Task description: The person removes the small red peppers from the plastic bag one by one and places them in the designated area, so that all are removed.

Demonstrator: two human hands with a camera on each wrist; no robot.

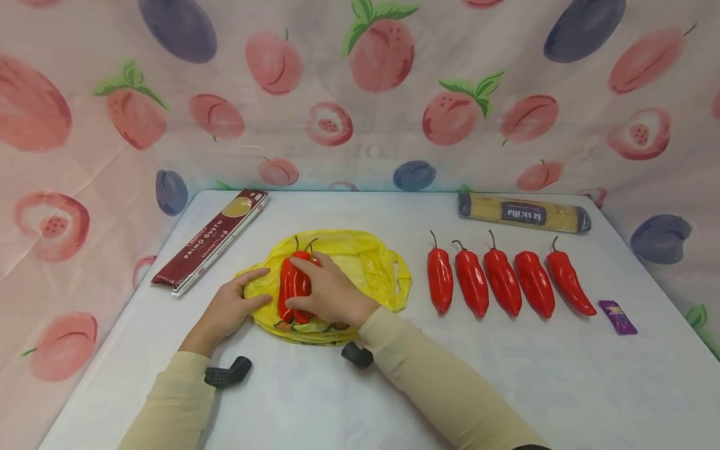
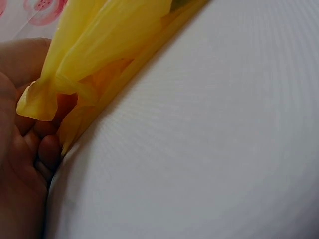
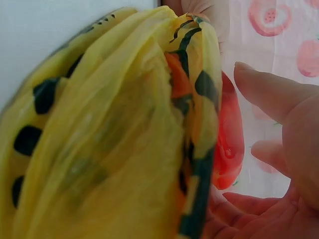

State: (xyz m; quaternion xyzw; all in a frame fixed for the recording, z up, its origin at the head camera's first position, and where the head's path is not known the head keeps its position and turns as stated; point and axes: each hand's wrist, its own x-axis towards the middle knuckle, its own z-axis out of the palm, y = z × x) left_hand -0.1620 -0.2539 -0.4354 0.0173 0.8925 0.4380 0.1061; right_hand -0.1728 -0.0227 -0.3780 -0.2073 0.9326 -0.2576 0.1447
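Note:
A yellow plastic bag [image 1: 349,250] lies spread on the table, with a small bunch of red peppers [image 1: 287,287] on its left part; two stems show. My left hand [image 1: 227,309] holds the bag's left edge, its fingers curled behind the yellow plastic in the left wrist view. Over the peppers reaches my right hand [image 1: 337,294], thumb and fingers spread apart. In the right wrist view a gap shows between the thumb and a red pepper [image 3: 229,134]; the bag's printed side hides part of that pepper.
Several red peppers [image 1: 471,281] stand in a row right of the bag, with a small purple packet [image 1: 617,317] beyond them. A maroon spaghetti pack [image 1: 210,244] lies at back left, another pasta pack [image 1: 523,212] at back right. A fruit-print curtain [image 1: 388,125] surrounds the white table [image 1: 506,375].

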